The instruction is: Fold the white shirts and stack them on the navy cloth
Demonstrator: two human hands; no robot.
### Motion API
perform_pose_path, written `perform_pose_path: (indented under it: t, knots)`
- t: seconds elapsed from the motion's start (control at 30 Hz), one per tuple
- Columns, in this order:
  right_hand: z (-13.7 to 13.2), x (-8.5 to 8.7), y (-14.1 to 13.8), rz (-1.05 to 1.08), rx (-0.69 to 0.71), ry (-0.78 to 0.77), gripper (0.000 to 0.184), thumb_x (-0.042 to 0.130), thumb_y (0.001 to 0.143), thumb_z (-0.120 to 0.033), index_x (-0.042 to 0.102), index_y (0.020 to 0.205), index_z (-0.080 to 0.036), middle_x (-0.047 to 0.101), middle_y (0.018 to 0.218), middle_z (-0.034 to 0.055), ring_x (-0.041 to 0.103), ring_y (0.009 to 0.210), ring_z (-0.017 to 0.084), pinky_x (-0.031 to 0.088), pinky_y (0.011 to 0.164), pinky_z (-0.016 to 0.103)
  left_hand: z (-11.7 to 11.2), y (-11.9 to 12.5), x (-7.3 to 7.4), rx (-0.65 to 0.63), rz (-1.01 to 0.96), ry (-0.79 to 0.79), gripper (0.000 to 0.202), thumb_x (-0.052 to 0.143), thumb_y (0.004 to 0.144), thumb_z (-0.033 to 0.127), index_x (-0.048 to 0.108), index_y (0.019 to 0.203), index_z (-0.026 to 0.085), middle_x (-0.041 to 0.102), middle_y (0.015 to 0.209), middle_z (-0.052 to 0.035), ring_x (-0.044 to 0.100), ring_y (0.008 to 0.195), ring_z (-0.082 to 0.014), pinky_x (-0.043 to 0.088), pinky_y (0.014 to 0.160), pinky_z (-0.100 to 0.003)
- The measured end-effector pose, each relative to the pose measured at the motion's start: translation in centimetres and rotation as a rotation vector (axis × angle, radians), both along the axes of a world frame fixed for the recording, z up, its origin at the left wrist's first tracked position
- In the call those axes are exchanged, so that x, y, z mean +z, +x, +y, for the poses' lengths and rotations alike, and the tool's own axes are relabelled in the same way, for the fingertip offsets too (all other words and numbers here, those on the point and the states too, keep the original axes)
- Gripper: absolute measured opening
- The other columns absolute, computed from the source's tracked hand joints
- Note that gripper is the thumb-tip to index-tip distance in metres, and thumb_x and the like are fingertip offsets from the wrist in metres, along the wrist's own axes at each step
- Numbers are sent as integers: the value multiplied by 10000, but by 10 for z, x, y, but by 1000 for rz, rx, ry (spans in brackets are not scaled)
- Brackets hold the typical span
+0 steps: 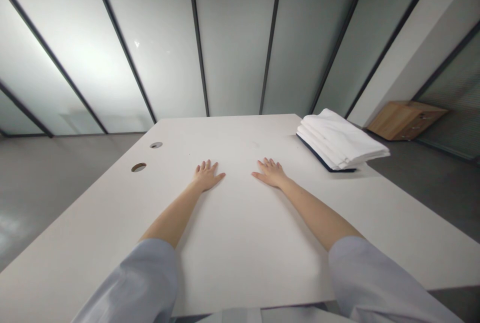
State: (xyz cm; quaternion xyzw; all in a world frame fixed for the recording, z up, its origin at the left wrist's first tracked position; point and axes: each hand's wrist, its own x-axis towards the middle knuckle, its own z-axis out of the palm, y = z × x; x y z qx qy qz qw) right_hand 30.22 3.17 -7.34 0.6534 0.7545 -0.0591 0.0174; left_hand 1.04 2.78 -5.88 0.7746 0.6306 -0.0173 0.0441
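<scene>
My left hand [206, 176] lies flat on the white table [240, 243], palm down with its fingers spread. To the right of it, my right hand [271, 173] rests the same way, open and touching only the tabletop. A gap of bare table separates the two thumbs. Nearest to my right hand is a stack of folded white cloths [339, 138], at the table's right side. Beneath the cloths shows the edge of a flat dark piece [318, 155], its kind mostly hidden.
Two round holes pierce the tabletop at the left, a nearer hole [138, 167] and a farther one [156, 145]. Behind the table stands a frosted glass wall [236, 38] with dark frames. A wooden cabinet [407, 120] sits on the floor at the far right.
</scene>
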Motion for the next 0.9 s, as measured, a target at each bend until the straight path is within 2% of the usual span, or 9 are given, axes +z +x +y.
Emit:
perform_pose_path:
  t: [0.9]
  knots:
    - [0,0,1,5,3,2,890,193,828,-787,237,1511,-219,157,1583,140,116,1436,364,114,1122,523,5,-2,-6,-6,-1,24,819,195,865,729,254,1508,226,177,1582,-121,159,1441,-341,173,1136,-477]
